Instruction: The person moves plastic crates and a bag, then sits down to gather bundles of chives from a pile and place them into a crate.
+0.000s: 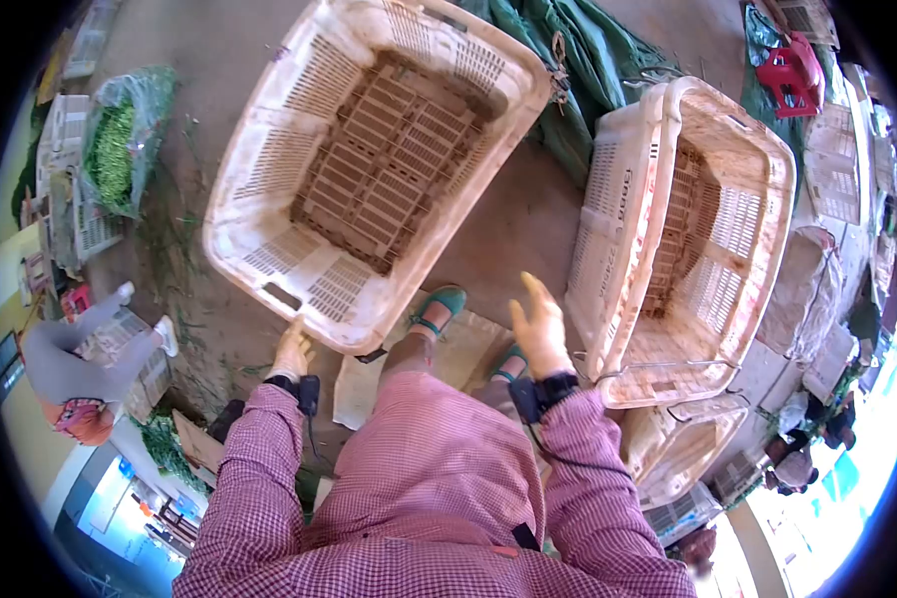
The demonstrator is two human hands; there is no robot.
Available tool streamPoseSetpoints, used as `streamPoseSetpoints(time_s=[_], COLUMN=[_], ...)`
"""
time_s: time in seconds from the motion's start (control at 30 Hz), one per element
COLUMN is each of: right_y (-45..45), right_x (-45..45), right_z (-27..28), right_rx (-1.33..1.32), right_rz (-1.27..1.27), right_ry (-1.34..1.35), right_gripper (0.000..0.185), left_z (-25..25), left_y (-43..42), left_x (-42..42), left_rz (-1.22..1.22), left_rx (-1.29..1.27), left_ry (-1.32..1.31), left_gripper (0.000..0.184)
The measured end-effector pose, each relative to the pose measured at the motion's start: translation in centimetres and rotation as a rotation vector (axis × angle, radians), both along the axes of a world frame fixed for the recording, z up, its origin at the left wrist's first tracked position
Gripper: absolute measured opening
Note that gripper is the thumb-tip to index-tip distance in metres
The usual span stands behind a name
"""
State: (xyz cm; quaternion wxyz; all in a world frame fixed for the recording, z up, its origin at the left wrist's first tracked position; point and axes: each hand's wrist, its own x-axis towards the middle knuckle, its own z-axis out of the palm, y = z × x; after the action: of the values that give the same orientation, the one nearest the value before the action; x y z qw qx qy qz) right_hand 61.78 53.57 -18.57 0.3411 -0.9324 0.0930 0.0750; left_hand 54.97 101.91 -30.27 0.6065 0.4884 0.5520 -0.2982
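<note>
A large, dirt-stained white plastic crate [259,199] with slotted walls lies in front of me, its open top facing up and nothing inside. My left hand [293,354], in a pale yellow glove, is at its near rim just below the handle slot. Those fingers look slightly apart; whether they touch the rim I cannot tell. Between this crate and a stack of similar crates [618,229] on the right, my right hand [540,329] is raised, gloved too. Its fingers are spread and hold nothing.
Green sheeting [598,70] is bunched on the floor behind the crates. A clear bag of green vegetables [115,149] stands at the left, near a seated person [90,359]. Another pale crate [688,448] is close to my right arm. A red stool [789,78] stands far right.
</note>
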Motion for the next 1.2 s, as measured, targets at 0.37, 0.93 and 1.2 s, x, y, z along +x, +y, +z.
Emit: streamPoseSetpoints(time_s=[0.37,0.93,1.2], right_y=[8.7,8.4,3.0], right_x=[1.8,13.1,1.4], right_z=[-3.8,3.0,11.9], right_rx=[0.720,1.527,0.670], right_rz=[-0.379,-0.496,-0.540], right_ry=[0.482,0.443,0.053], right_gripper=[0.076,0.031,0.041], left_z=[1.1,36.5,47.1], left_y=[-2.3,-5.8,-8.8], left_x=[0.5,19.1,21.0], left_rz=[0.181,-0.089,-0.192], left_rx=[-0.139,-0.018,-0.084], left_ry=[-0.167,-0.801,-0.784], left_gripper=[0.044,0.041,0.035])
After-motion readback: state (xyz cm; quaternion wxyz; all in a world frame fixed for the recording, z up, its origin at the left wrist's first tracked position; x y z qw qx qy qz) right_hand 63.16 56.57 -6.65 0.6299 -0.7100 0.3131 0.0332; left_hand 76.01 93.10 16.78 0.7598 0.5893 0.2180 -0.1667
